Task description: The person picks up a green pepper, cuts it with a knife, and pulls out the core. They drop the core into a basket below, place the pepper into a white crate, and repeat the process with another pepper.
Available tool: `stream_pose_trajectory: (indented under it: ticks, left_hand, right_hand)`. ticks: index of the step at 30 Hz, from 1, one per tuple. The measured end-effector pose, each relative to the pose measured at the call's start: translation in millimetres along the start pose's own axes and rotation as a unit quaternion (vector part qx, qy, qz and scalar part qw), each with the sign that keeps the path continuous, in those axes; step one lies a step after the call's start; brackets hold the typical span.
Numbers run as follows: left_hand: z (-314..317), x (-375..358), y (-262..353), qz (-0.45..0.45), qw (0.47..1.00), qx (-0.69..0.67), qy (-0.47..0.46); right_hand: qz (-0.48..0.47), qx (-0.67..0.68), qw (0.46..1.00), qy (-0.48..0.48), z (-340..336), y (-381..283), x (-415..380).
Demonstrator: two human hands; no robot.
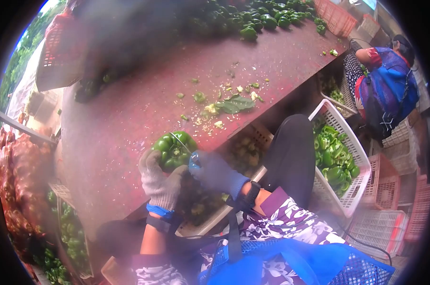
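Note:
A whole green bell pepper rests in my left hand, which wears a pale knitted glove and curls round its lower side. My right hand, in a blue-grey glove, is closed on the blue handle of a small knife. The thin blade lies across the pepper's face. Both hands are at the near edge of the red table. Just beyond them lie a green leaf, pepper scraps and scattered seeds.
A white basket of cut green peppers stands to my right, beside my knee. Many whole peppers are heaped at the table's far side. A co-worker sits at the right. Red net sacks stand left; a blurred dark patch hides the upper left.

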State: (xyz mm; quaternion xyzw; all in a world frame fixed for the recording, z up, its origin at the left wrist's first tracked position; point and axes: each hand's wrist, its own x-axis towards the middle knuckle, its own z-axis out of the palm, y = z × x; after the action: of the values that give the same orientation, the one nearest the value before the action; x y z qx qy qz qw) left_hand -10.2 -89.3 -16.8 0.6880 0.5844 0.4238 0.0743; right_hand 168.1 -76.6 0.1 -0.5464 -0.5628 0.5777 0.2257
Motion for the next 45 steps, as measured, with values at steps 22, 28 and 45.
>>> stream_pose_trajectory:
  ticks: [22,28,45]
  left_hand:
    - [-14,30,23,-0.232,0.954,-0.127,-0.144]
    - [0,16,28,-0.05,0.998,-0.03,-0.038]
    - [19,9,26,0.125,0.991,0.05,-0.006]
  right_hand:
    - [-0.095,-0.102,0.988,0.065,6,18,-15]
    - [-0.061,-0.008,0.996,0.063,0,13,-25]
    - [-0.004,0.041,0.999,0.021,-13,16,-29]
